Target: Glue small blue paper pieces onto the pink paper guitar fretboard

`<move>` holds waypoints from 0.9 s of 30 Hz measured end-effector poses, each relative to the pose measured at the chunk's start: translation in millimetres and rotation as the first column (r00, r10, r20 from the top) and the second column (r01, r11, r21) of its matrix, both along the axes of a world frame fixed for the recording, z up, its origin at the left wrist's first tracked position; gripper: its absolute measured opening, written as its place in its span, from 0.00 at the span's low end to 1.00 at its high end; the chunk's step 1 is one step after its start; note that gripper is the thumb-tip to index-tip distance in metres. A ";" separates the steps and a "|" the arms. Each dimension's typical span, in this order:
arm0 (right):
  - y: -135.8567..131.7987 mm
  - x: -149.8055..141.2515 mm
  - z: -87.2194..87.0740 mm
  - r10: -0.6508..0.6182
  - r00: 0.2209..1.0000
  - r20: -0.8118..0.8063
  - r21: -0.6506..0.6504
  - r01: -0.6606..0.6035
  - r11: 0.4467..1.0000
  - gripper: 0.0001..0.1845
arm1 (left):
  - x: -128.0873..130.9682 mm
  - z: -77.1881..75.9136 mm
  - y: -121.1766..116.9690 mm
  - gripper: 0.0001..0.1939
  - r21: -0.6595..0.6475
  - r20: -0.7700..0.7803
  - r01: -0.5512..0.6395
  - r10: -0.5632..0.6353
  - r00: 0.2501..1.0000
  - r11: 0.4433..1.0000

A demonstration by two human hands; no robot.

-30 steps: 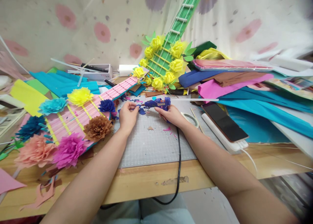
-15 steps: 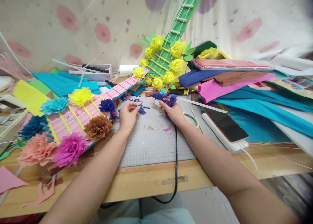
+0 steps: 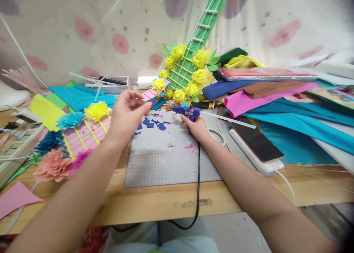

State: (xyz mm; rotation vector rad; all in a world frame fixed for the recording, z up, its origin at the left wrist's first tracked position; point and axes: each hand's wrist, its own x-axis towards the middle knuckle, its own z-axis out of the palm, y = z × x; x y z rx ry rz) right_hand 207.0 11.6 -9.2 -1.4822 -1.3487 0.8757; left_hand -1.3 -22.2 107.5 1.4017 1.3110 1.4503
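Between the thumb and fingers of my left hand (image 3: pixel 128 111) is a small dark blue paper piece (image 3: pixel 151 101), raised over the neck of a pink paper guitar (image 3: pixel 83 129). My forearm and hand hide part of that guitar and its flowers. My right hand (image 3: pixel 198 128) grips a blue glue gun (image 3: pixel 187 112) with a white glue stick (image 3: pixel 226 119) poking out of its back; the nozzle points left. Several blue paper scraps (image 3: pixel 151 125) lie on the grey cutting mat (image 3: pixel 166 164) between my hands.
Behind stands a green paper guitar (image 3: pixel 181 70) with yellow roses. At right are a phone (image 3: pixel 258 140) on a white power strip (image 3: pixel 249 151) and stacked coloured paper (image 3: pixel 276 94). A tape roll (image 3: pixel 217 137) lies by my right wrist. The gun's black cord (image 3: pixel 198 172) hangs over the table edge.
My left hand has risen from the scraps on the mat and moved left with a blue paper piece. My right hand and the glue gun have hardly moved.
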 end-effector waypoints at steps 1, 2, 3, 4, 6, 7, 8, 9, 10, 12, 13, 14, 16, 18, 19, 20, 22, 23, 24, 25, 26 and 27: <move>0.5 0.2 -0.7 0.000 1.000 -0.002 0.001 0.000 1.000 0.23 | -11.5 8.8 0.6 0.13 0.016 -0.025 -0.028 0.028 0.999 0.999; 0.8 0.2 -1.0 -0.001 1.000 -0.005 0.001 0.001 1.000 0.23 | -24.2 15.9 1.0 0.13 0.032 -0.053 -0.064 0.065 0.996 0.997; 0.9 0.1 -1.1 -0.001 1.000 -0.008 -0.001 0.001 1.000 0.23 | -37.7 21.1 1.3 0.13 0.021 -0.103 -0.099 0.101 0.990 0.995; 0.9 -0.1 -0.9 0.002 1.000 -0.011 -0.003 -0.002 1.000 0.23 | -51.6 24.5 1.4 0.13 -0.029 -0.176 -0.127 0.120 0.977 0.992; 0.4 -0.6 0.4 0.005 1.000 -0.011 -0.014 -0.005 1.000 0.23 | -78.8 26.6 1.5 0.12 -0.164 -0.316 -0.176 0.117 0.942 0.971; -0.1 -0.9 1.3 0.004 1.000 -0.006 -0.019 -0.004 1.000 0.23 | -91.0 25.8 1.7 0.11 -0.222 -0.394 -0.203 0.103 0.913 0.954; -0.8 -1.1 2.3 0.004 1.000 0.004 -0.023 -0.004 1.000 0.22 | -101.8 24.2 2.0 0.12 -0.260 -0.448 -0.239 0.102 0.888 0.935; -1.6 -1.3 3.4 0.003 1.000 0.016 -0.024 -0.003 1.000 0.22 | -111.0 22.0 2.6 0.13 -0.300 -0.499 -0.265 0.085 0.862 0.916; -2.5 -1.5 4.5 0.003 1.000 0.026 -0.026 -0.003 1.000 0.22 | -118.4 19.4 3.4 0.13 -0.335 -0.539 -0.280 0.061 0.840 0.900; -4.4 -1.8 6.6 0.002 0.999 0.038 -0.030 -0.001 1.000 0.22 | -127.7 14.4 5.9 0.13 -0.387 -0.598 -0.298 0.009 0.801 0.873; -5.3 -1.9 7.7 0.003 0.999 0.042 -0.032 -0.002 0.999 0.22 | -130.0 12.4 7.5 0.13 -0.403 -0.621 -0.306 -0.012 0.783 0.863; -6.2 -2.1 8.5 0.004 0.999 0.045 -0.034 -0.002 0.999 0.22 | -131.1 10.7 9.1 0.14 -0.411 -0.642 -0.314 -0.027 0.766 0.856; -7.5 -2.5 9.7 0.004 0.999 0.047 -0.037 -0.002 0.999 0.22 | -130.6 8.3 12.5 0.15 -0.414 -0.674 -0.331 -0.041 0.737 0.848; -8.0 -2.6 9.7 0.009 0.999 0.041 -0.045 -0.007 0.999 0.22 | -128.3 6.5 15.7 0.17 -0.420 -0.703 -0.355 -0.052 0.709 0.835; -7.9 -2.5 9.2 0.009 0.999 0.039 -0.050 -0.007 0.999 0.22 | -127.1 5.6 17.1 0.17 -0.429 -0.714 -0.364 -0.063 0.697 0.827; -7.6 -2.2 8.3 0.010 0.999 0.039 -0.052 -0.008 0.999 0.23 | -125.9 4.5 18.4 0.18 -0.441 -0.722 -0.372 -0.076 0.688 0.817; -6.6 -1.1 6.0 0.014 0.999 0.048 -0.046 -0.012 0.999 0.23 | -124.1 1.6 20.8 0.18 -0.461 -0.726 -0.375 -0.099 0.681 0.804; -6.0 -0.5 4.8 0.016 0.998 0.055 -0.041 -0.013 0.999 0.23 | -123.7 0.0 21.9 0.18 -0.464 -0.726 -0.373 -0.104 0.679 0.803; -5.5 0.1 3.7 0.016 0.998 0.060 -0.036 -0.014 0.999 0.24 | -123.5 -1.9 23.1 0.18 -0.461 -0.731 -0.372 -0.107 0.674 0.806; -5.0 0.5 2.8 0.017 0.998 0.064 -0.033 -0.015 0.999 0.24 | -123.6 -3.8 24.3 0.17 -0.452 -0.743 -0.376 -0.109 0.660 0.809; -4.5 0.9 2.2 0.017 0.998 0.066 -0.033 -0.015 0.999 0.24 | -124.0 -5.9 25.6 0.16 -0.443 -0.757 -0.378 -0.113 0.644 0.813; -4.2 1.0 1.8 0.017 0.998 0.067 -0.032 -0.015 0.999 0.24 | -124.5 -8.1 27.0 0.15 -0.434 -0.769 -0.375 -0.120 0.628 0.819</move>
